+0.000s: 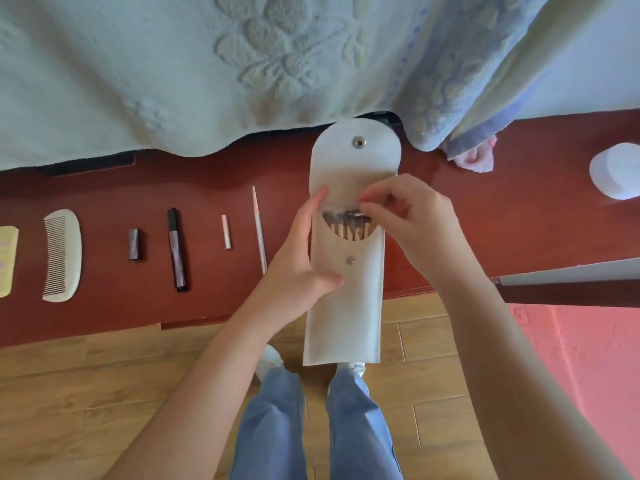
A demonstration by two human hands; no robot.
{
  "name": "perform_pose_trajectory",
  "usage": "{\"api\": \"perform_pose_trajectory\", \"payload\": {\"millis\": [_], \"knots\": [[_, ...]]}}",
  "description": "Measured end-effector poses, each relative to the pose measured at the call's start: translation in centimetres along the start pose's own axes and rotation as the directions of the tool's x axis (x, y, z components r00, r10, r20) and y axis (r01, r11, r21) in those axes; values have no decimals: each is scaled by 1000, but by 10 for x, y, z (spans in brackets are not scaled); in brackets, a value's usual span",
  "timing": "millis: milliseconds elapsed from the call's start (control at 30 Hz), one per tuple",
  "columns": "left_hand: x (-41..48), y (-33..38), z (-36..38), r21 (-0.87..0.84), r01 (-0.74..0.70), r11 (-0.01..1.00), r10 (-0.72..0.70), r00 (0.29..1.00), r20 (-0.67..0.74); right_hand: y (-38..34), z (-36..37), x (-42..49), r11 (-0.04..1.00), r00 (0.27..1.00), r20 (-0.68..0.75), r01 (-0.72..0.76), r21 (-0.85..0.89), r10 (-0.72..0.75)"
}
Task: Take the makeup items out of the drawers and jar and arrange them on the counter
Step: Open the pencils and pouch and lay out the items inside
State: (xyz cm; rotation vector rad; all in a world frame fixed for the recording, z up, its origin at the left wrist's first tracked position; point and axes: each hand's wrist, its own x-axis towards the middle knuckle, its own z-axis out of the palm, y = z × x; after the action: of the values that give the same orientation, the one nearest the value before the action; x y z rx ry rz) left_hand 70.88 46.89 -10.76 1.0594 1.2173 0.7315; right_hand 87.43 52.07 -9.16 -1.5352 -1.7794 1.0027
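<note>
A long white felt pouch (346,306) with its snap flap open is held upright over the counter's front edge. My left hand (301,254) grips its left side, thumb across the front. My right hand (408,216) pinches at the pouch mouth, fingertips on the makeup brushes (349,225) with wooden handles that stick out of it. On the red-brown counter (138,188) to the left lie, in a row, a white pencil (259,230), a small white tube (226,232), a black pen-like item (176,251), a short dark cap (136,244) and a white comb (62,254).
A yellowish item (7,261) lies at the left edge. A white jar (616,171) stands at the right of the counter. A pale blue towel (207,64) hangs over the back. An open drawer (571,282) juts out at the right. Wooden floor lies below.
</note>
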Motion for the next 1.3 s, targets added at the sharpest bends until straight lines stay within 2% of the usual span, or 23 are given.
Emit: {"api": "perform_pose_trajectory", "payload": {"millis": [100,200,300,500,667,833,900,1033,1100,1200,1300], "knots": [[-4,6,-1,-28,-3,1000,2,999,-39,-5,-8,-2,1000,999,41,7,12,-7],[-9,14,-6,-121,5,993,-14,997,-70,-12,-14,-4,999,986,166,36,3,-36],[-15,20,-10,-90,2,996,-5,999,-34,-16,-14,-5,999,972,231,40,10,-41],[-23,21,-9,1,17,1000,-17,998,55,-20,-14,-8,999,971,234,38,-5,-36],[-25,22,-7,24,30,999,-31,998,60,-21,-12,-11,1000,974,224,-13,-4,14],[-27,21,-7,66,34,997,-40,995,93,-19,-15,-4,994,996,54,-76,84,71],[-28,22,-7,53,24,998,-29,995,99,-20,-16,-2,988,994,46,-100,121,95],[-28,22,-8,25,-2,1000,1,998,70,-20,-18,-3,917,959,179,-266,296,220],[-30,21,-9,35,-1,999,-1,997,72,-19,-20,-3,890,907,302,-375,260,294],[-35,18,-10,61,0,998,-4,998,69,-18,-19,-3,872,827,453,-453,185,334],[-41,14,-11,37,21,999,-22,999,41,-21,-11,-3,894,826,479,-417,166,296]]}}
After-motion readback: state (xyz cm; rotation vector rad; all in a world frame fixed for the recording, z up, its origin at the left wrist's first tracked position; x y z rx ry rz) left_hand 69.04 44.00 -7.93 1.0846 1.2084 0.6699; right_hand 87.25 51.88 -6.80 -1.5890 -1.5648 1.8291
